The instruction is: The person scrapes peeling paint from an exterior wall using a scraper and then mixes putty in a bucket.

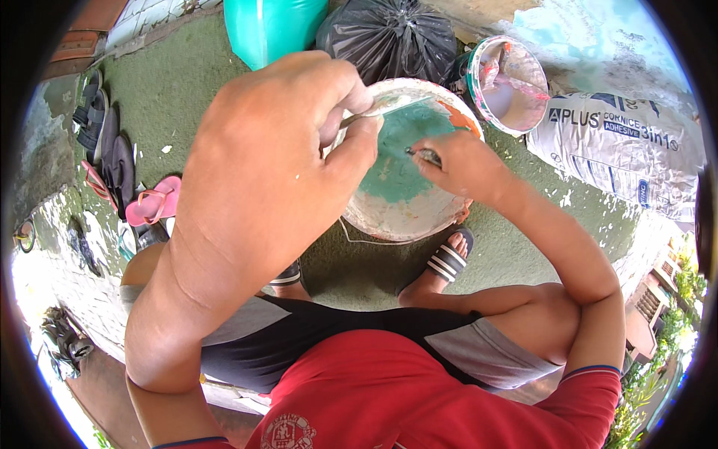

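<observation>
Bucket [385, 224] toward 1 o'clock of centre, on green floor [348, 277], mouth facing up at the viewer. Smeared pale inside, with green paste [400, 183] over much of it; orange streaks at 1 and 4 o'clock of the rim. Thin wire handle [374, 242] slung low, round 6 to 7 o'clock of the bucket.

Right hand [464, 166]: in from 4 o'clock, curled tight round a small tool [429, 156], over the paste. Dark tip out of the fist, aimed between 9 and 10 o'clock; long axis of the visible stub close to 9–3, tilted slightly toward 10–4. Remainder hidden by fingers; cannot tell the kind.

Left hand [284, 146]: large, nearer the viewer, over the 10 o'clock side of the bucket. Closed in a pinch, thumb against forefinger, on a thin pale strip [368, 114]. Long axis about 8–2, far end toward 2 o'clock. Cannot tell whether touching the rim.

Round about: black bag [393, 41] at 12 o'clock; teal sack [275, 30] at 11; pail [516, 112] between 1 and 2, tilted, pale liquid inside; white sack [598, 161] between 2 and 3, lying flat. Pink sandal [153, 200] at 9; dark slippers [116, 161] just above.
</observation>
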The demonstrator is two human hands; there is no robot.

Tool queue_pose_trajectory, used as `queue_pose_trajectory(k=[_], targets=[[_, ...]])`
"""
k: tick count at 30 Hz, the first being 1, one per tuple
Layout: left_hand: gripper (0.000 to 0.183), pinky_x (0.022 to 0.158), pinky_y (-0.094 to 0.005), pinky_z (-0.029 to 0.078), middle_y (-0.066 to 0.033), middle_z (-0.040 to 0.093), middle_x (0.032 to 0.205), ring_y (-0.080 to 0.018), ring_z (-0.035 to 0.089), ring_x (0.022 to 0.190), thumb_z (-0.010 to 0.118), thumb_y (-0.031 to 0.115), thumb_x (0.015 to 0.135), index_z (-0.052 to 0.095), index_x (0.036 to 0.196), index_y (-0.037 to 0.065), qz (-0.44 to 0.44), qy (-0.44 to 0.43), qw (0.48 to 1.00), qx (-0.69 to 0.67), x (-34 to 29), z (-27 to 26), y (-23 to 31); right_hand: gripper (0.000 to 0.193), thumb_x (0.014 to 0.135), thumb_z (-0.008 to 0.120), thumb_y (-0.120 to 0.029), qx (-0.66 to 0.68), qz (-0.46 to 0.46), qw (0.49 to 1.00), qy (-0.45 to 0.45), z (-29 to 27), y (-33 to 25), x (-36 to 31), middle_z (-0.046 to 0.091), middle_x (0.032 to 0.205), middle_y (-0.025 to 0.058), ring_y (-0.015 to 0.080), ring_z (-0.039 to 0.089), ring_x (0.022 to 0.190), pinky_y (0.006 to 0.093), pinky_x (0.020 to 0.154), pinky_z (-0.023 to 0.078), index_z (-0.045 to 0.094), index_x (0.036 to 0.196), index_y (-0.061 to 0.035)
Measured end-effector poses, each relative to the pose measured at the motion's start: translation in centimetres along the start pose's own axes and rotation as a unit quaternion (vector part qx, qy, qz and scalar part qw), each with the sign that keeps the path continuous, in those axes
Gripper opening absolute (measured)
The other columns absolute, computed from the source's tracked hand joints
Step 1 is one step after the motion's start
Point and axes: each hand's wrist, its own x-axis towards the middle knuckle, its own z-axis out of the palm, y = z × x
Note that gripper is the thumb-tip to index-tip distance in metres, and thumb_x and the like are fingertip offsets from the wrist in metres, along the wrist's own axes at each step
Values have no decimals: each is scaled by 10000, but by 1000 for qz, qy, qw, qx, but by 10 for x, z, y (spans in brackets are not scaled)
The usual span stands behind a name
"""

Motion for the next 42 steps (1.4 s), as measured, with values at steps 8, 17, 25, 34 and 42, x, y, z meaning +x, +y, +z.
queue_pose_trajectory(k=[8,17,25,34,42], targets=[[121,525,-269,346,1,439,674,-78,409,585,755,-17,834,664,913,1,5,5,1000,-5,0,0,1,225,945,676,-206,29,-40,999,21,15,-17,-1,734,905,193,369,712,827,456,783,566,729,1093,-46],[119,528,-267,349,2,436,675,-77,413,587,759,-12,833,666,906,2,16,16,999,-23,-1,0,0,241,947,673,-236,1,-60,997,-58,6,-20,-5,732,892,191,377,708,816,461,785,563,730,1102,-61],[120,520,-265,344,3,434,671,-75,406,581,756,-6,835,663,908,10,7,11,1000,7,-1,-4,-1,246,946,677,-257,27,-34,999,23,-2,-8,0,726,868,199,388,710,811,472,772,575,734,1110,-83],[122,517,-258,341,10,432,668,-66,404,580,761,3,838,662,909,8,-1,12,1000,5,-1,-3,1,228,946,689,-266,56,-3,997,55,3,6,3,733,874,182,381,713,814,470,754,579,739,1101,-107],[124,516,-259,340,9,432,675,-65,401,581,763,-5,836,661,905,9,-3,2,1000,-5,-1,-1,2,254,956,684,-243,54,3,997,53,8,-18,5,732,873,193,377,713,794,463,741,571,737,1087,-33]])
